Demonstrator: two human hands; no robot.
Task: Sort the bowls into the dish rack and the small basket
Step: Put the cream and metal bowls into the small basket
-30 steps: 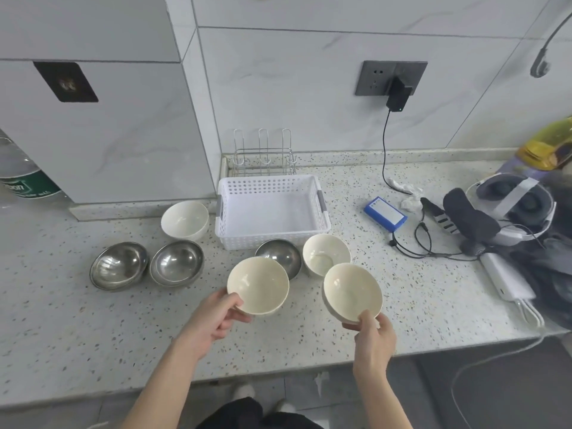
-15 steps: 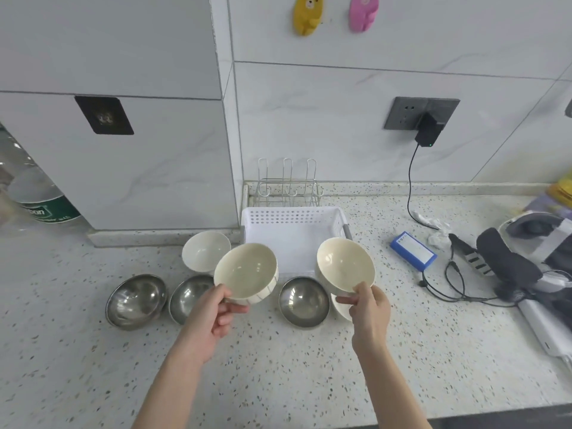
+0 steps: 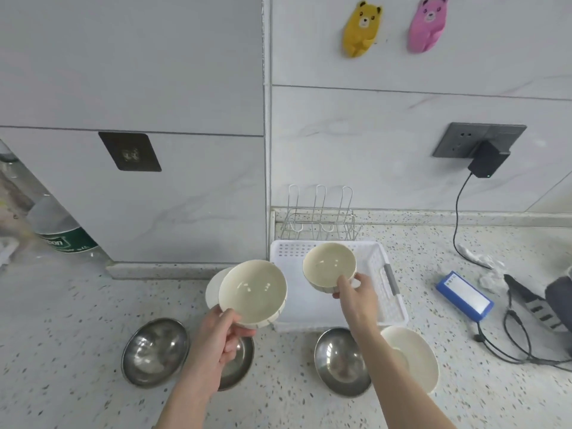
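My left hand [image 3: 218, 339] grips a cream ceramic bowl [image 3: 252, 292] by its near rim, held up just left of the white plastic basket [image 3: 393, 292]. My right hand [image 3: 356, 297] holds a second cream bowl [image 3: 329, 266] above the basket's inside. The wire dish rack [image 3: 318, 215] stands empty behind the basket against the wall. On the counter lie three steel bowls, at left [image 3: 154, 351], under my left hand [image 3: 240, 363] and at centre [image 3: 339, 362]. One white bowl [image 3: 411, 354] rests at right, and another white bowl [image 3: 212, 292] peeks out behind the held one.
A blue box [image 3: 464, 294], black cables [image 3: 520, 345] and dark gear lie on the counter at right. A charger [image 3: 487, 159] is plugged into the wall socket. A plastic bottle [image 3: 58, 230] stands at far left beside the wall corner.
Both hands have lifted their bowls off the counter and carried them away from me. The right bowl now hangs over the basket; the left one is beside it.
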